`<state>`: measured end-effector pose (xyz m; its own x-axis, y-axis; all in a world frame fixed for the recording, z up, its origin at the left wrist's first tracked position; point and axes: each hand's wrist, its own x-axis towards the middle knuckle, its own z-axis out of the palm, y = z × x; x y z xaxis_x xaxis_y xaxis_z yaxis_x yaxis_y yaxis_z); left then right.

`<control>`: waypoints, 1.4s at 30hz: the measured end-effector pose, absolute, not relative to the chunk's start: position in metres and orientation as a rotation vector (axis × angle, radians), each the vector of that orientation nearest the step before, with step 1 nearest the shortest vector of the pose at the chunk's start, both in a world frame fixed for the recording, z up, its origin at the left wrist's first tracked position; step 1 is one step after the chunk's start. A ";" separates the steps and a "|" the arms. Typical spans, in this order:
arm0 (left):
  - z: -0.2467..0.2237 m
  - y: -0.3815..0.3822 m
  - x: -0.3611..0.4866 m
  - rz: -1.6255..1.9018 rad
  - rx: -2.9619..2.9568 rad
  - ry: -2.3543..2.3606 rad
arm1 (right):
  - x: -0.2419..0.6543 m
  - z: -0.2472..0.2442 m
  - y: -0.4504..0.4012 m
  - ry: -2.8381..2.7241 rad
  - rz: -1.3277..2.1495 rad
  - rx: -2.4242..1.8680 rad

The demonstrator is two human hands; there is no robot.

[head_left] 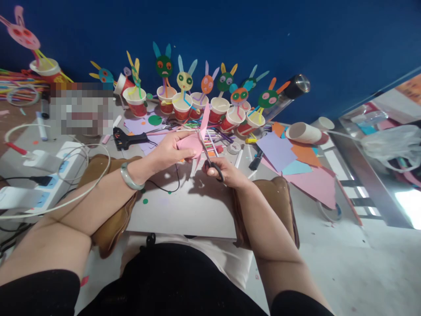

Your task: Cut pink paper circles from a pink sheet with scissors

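Observation:
My left hand [174, 151] pinches a piece of pink paper [190, 145] above the table's middle, thumb on top. One strip of the paper sticks up and away from me, and another part hangs below. In my right hand [223, 171] is a pair of scissors [214, 166] with black handles, my fingers in the loops. The blades point up and left and lie against the paper's right edge, with the strip beside them. Just how far the blades are apart is hard to make out.
Paper cups [182, 105] with paper rabbit figures line the blue wall. A black glue gun [130, 138] lies left of my hands, a white power strip [49, 175] farther left. Coloured paper sheets [276, 151] and a clear bottle [292, 92] are at right. Brown cushions [269, 202] flank the table edge.

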<state>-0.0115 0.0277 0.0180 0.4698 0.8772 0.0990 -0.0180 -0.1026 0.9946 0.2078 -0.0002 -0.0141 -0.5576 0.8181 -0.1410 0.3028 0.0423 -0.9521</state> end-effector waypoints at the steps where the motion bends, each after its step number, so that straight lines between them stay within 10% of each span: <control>1: 0.018 0.028 -0.011 0.911 1.492 0.796 | 0.208 -0.014 0.000 -1.881 1.526 -1.127; 42: 0.005 0.035 -0.015 0.785 1.519 0.889 | 0.198 -0.013 -0.005 -1.755 1.538 -1.301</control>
